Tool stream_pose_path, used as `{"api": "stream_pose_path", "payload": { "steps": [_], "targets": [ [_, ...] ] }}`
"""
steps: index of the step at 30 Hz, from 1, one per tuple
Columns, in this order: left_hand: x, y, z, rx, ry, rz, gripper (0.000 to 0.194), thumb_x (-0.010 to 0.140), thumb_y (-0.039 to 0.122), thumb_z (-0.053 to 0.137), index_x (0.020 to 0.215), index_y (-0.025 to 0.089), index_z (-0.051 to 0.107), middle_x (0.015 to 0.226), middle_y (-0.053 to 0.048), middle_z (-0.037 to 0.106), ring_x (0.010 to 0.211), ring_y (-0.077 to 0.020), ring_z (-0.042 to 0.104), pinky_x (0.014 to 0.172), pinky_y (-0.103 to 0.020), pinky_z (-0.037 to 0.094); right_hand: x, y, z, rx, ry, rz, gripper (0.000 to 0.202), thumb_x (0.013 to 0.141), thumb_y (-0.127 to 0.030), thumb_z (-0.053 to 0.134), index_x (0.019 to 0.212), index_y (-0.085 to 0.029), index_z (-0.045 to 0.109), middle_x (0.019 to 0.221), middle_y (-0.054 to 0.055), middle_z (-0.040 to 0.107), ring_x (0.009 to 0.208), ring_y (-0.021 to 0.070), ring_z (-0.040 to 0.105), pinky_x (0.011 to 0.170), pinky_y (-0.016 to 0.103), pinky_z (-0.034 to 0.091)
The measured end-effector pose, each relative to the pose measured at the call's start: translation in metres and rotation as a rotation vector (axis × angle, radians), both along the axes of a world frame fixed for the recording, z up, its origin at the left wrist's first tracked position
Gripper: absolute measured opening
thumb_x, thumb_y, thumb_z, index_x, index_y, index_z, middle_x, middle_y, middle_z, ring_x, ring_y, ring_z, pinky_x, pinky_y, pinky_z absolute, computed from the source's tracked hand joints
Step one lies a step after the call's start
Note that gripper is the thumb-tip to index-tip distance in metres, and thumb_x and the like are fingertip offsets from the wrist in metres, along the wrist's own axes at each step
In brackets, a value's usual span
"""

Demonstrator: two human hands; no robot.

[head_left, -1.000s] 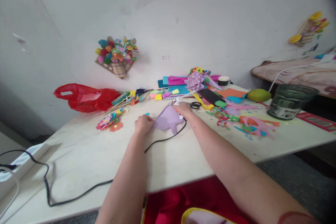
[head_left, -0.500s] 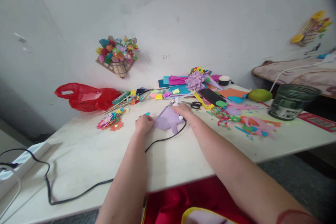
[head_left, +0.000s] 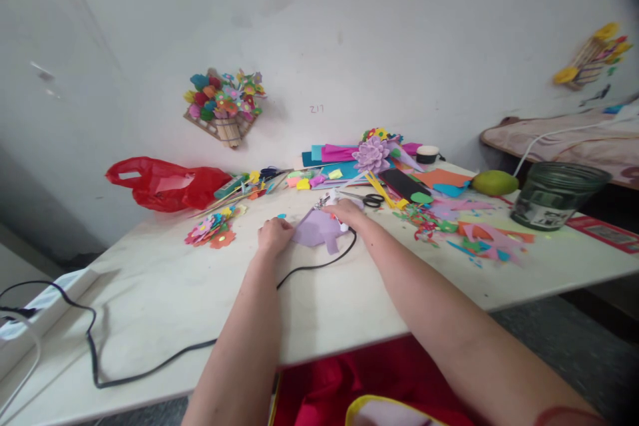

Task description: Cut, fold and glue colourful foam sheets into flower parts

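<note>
Lilac thin craft sheet (head_left: 310,229): flat on the pale table (head_left: 239,326), between the hands, narrow tab towards the person.
Left hand (head_left: 275,237): fingers curled together at the sheet's left corner; can't tell if pinching or only touching.
Right hand (head_left: 348,211): closed around small white corded tool (head_left: 333,196), probably a glue gun, over the sheet's right part; fingertips partly hidden.
Black cable (head_left: 315,267): curves from the tool past the tab, then behind the left forearm.
Step in hand: looks like tool work near the sheet's far corner, left side steadied.
Next move calls for: sheet kept flat, tool steady, left fingers clear of a possibly hot tip, cable off the tab.
Black-handled scissors (head_left: 373,201): just beyond the right hand.
</note>
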State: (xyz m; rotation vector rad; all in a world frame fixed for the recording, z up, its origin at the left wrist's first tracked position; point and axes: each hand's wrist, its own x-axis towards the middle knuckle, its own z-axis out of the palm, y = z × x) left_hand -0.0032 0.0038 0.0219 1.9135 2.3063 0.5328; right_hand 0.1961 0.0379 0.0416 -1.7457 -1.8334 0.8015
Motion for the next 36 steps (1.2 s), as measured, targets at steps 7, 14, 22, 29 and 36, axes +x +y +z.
{"api": "stream_pose_path", "payload": {
  "steps": [7,14,22,29,36],
  "targets": [
    [0.002,-0.001,0.002,0.003,0.002,-0.001,0.019,0.066,0.035,0.054,0.076,0.023,0.065,0.086,-0.004,0.067,0.092,-0.021,0.057,0.075,-0.028,0.042,-0.002,0.001,-0.003,-0.002,0.066,0.025,0.036,0.065,-0.05,0.056,0.067,-0.014,0.061,0.061,0.004,0.061,0.059,0.0151,0.055,0.054,0.023,0.037],
    [0.001,0.0,0.0,0.01,0.007,-0.009,0.02,0.066,0.036,0.054,0.076,0.023,0.066,0.087,-0.004,0.067,0.091,-0.0211,0.057,0.074,-0.028,0.042,-0.004,0.0,-0.005,-0.007,0.133,0.059,0.034,0.063,-0.047,0.058,0.065,-0.013,0.06,0.061,0.003,0.06,0.058,0.0142,0.054,0.053,0.023,0.036],
    [0.002,-0.001,0.002,0.017,0.016,-0.009,0.02,0.066,0.035,0.053,0.076,0.023,0.066,0.086,-0.004,0.067,0.091,-0.0203,0.057,0.074,-0.027,0.041,-0.004,0.0,-0.001,0.001,0.016,-0.02,0.033,0.067,-0.047,0.053,0.065,-0.015,0.061,0.066,0.005,0.064,0.067,0.0167,0.058,0.061,0.024,0.037],
    [0.0,-0.005,0.007,-0.053,0.012,0.04,0.023,0.064,0.04,0.055,0.078,0.025,0.065,0.092,-0.004,0.067,0.097,-0.0223,0.055,0.08,-0.031,0.04,-0.002,0.007,-0.004,0.006,-0.017,-0.064,0.035,0.067,-0.049,0.051,0.061,-0.016,0.061,0.065,0.005,0.065,0.069,0.0181,0.06,0.061,0.024,0.038],
    [-0.008,-0.007,0.013,-0.154,-0.051,0.048,0.018,0.061,0.027,0.056,0.076,0.025,0.066,0.085,-0.005,0.068,0.092,-0.0235,0.058,0.077,-0.032,0.042,-0.002,0.006,-0.004,0.002,-0.035,-0.079,0.036,0.069,-0.05,0.05,0.06,-0.018,0.062,0.061,0.004,0.064,0.066,0.0178,0.06,0.06,0.025,0.038]
  ]
}}
